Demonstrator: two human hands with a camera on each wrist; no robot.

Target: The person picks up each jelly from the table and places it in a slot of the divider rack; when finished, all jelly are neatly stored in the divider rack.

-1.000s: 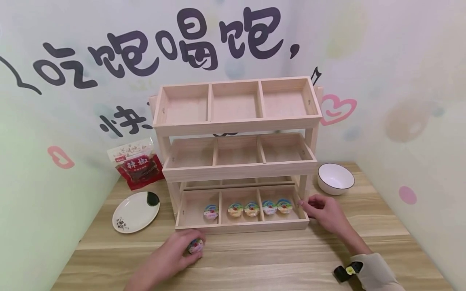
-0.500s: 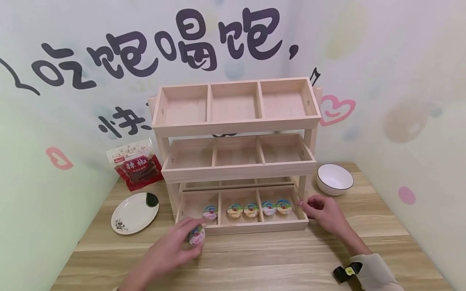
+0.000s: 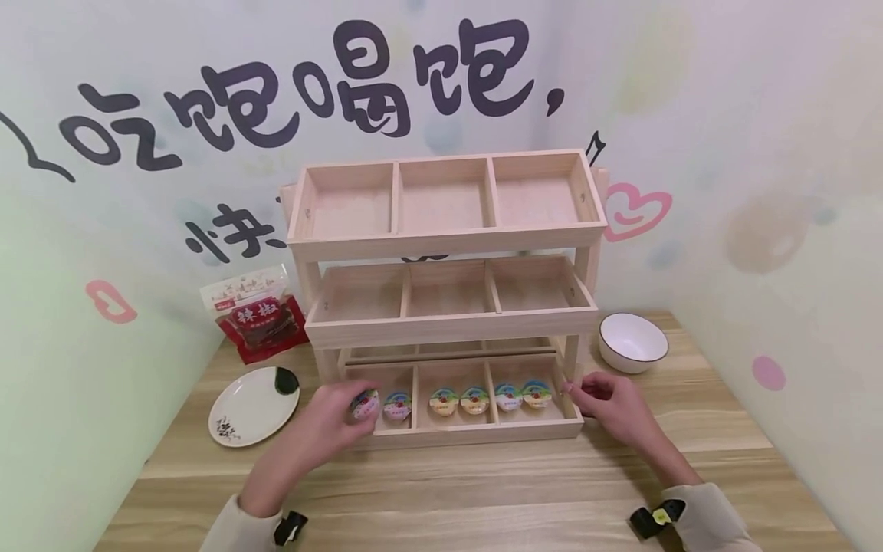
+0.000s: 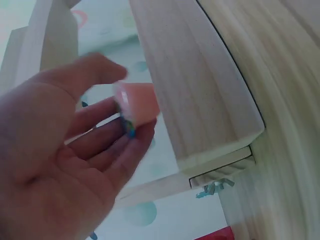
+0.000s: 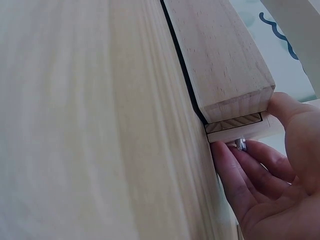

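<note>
My left hand point(image 3: 324, 422) holds a small jelly cup point(image 3: 366, 404) by its edges over the left compartment of the bottom tray point(image 3: 476, 436). Seen from the left wrist, the cup point(image 4: 138, 102) has a pink body, and thumb and fingers lie around it, close to the tray's front board point(image 4: 195, 75). Another pink jelly cup point(image 3: 397, 407) sits just right of it in that compartment. Two jelly cups point(image 3: 444, 402) lie in the middle compartment and two jelly cups point(image 3: 522, 395) in the right one. My right hand point(image 3: 617, 402) grips the tray's right end, thumb at the corner, fingers beneath near a metal wing nut point(image 5: 241, 144).
The three-tier wooden rack point(image 3: 448, 244) stands against the back wall, its upper two trays bare. To the left are a red food bag point(image 3: 265, 318) and a white plate point(image 3: 251, 406). A white bowl point(image 3: 633, 341) stands at the right on the wooden table point(image 3: 469, 498).
My left hand has lifted the jelly cup from the table before the rack, up and over the front board into the left compartment. The right hand has stayed at the tray's end.
</note>
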